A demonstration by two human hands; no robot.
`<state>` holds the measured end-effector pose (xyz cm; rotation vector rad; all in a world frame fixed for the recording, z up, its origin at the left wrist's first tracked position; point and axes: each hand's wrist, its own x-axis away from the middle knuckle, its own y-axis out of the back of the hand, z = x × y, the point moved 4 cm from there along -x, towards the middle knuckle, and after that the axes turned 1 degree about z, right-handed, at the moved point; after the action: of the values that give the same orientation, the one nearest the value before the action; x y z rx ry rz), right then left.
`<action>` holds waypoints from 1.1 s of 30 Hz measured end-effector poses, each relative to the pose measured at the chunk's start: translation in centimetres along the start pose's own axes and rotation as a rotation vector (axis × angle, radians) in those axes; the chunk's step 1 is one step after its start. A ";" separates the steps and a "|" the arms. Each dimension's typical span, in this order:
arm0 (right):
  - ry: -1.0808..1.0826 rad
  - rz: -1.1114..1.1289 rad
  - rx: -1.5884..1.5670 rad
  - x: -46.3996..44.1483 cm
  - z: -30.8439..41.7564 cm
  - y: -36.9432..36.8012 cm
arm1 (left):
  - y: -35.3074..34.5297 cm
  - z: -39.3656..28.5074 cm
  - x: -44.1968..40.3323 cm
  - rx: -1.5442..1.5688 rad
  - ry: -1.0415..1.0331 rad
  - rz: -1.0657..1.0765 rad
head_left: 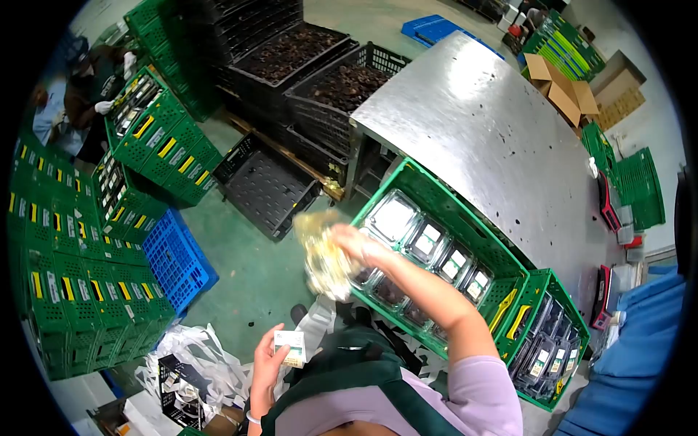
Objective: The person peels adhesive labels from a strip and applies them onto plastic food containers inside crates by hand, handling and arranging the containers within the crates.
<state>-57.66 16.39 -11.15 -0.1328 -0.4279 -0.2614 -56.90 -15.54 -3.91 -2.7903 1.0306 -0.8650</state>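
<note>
My left hand (266,365) pinches a small white label (291,349) with a green band and print, low in front of my body. My right hand (355,245) is closed on a pale yellow, shiny, crinkled bundle (325,261), smeared by motion, so its kind is unclear. That hand is over the left edge of a green crate (465,218). Inside the crate stand rows of clear plastic boxes (425,242) with dark contents, several bearing white-and-green labels.
A steel table (480,109) adjoins the crate. Another green crate (567,349) holds more boxes. Black crates (349,83) of dark pieces stand behind. Stacked green crates (80,291) and a blue crate (178,258) are left. White strips (203,356) litter the floor. A gloved person (94,87) is far left.
</note>
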 end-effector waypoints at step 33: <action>0.247 -0.470 0.670 12.0 -5.6 -1.1 | -6.1 3.9 -4.2 -0.325 0.204 0.283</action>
<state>-45.25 11.69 -11.01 0.6582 -0.2773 -0.5736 -53.91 -8.80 -7.87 -2.7344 1.6893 -1.0405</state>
